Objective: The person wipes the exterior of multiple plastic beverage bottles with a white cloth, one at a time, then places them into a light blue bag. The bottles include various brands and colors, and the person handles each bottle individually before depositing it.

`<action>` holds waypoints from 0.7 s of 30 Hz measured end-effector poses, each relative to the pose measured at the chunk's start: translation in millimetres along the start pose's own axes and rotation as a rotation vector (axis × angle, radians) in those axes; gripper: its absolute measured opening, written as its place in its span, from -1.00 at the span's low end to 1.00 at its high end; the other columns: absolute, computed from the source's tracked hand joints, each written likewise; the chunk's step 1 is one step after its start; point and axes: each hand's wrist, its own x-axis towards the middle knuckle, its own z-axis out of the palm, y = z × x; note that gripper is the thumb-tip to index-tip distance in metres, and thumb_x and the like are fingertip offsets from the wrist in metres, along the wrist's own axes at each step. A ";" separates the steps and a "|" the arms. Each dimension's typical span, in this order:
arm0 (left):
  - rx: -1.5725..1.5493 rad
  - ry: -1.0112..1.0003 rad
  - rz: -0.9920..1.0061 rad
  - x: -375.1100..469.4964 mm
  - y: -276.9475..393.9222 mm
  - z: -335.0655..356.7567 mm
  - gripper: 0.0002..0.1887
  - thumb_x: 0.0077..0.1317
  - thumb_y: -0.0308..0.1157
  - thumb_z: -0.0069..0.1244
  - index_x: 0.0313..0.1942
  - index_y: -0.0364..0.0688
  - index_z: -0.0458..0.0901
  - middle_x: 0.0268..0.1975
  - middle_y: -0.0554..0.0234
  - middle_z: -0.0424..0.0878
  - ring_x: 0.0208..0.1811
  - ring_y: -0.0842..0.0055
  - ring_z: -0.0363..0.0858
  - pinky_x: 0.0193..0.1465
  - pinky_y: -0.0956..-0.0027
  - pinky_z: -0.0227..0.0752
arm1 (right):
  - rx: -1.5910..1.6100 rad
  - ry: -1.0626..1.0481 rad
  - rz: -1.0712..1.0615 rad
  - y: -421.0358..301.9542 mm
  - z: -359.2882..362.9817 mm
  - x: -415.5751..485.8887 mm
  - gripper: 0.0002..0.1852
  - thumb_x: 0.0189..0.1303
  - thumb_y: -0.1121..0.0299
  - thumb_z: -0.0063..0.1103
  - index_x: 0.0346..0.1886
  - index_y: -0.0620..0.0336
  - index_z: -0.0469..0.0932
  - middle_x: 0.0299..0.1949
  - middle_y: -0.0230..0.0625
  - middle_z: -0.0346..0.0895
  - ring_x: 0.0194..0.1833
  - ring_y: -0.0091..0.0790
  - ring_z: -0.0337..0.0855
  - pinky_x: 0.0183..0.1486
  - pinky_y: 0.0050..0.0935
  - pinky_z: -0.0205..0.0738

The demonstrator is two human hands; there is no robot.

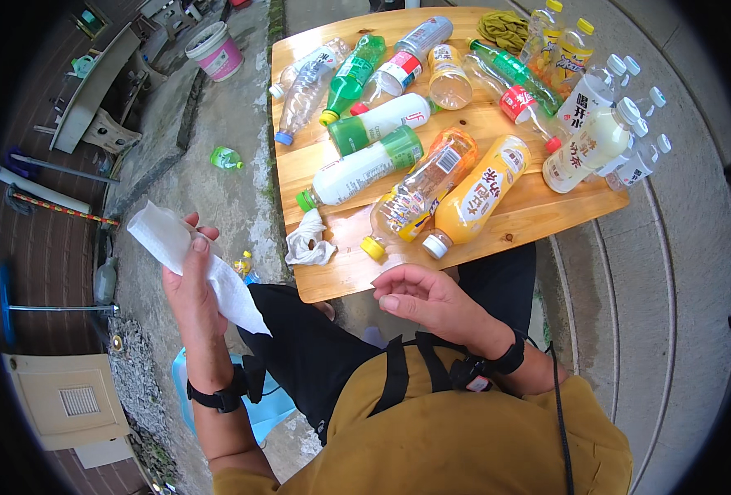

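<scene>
My left hand point(195, 284) grips a roll of white paper towel point(161, 229), held off to the left of the table, with a loose sheet point(235, 297) hanging down from it. Just off the front edge of the wooden table point(353, 266) hovers my right hand point(433, 303), fingers curled and apart, holding nothing. Closest to it lie a clear bottle with a yellow cap point(402, 204) and an orange-yellow bottle with a white cap point(480, 192). A crumpled white tissue point(309, 240) rests at the table's left front corner, beside a green-and-white bottle point(368, 166).
Several more plastic bottles lie across the tabletop, including a green one point(353, 74). At the right, labelled bottles point(588, 93) stand upright near an olive cloth point(502, 31). A bucket point(215, 52) and a small green bottle point(225, 158) are on the concrete at the left.
</scene>
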 end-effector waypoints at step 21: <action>0.166 -0.424 0.101 38.6 91.6 94.2 -0.54 0.21 -0.23 0.08 0.06 -0.28 0.46 -0.22 0.26 0.58 -0.13 0.63 0.44 -0.02 0.48 0.21 | 0.135 0.653 -0.558 -59.3 -120.9 -24.6 -0.81 0.24 0.33 0.10 -0.18 0.23 0.51 -0.40 -0.45 0.52 -0.42 -0.67 0.46 -0.30 -0.68 0.34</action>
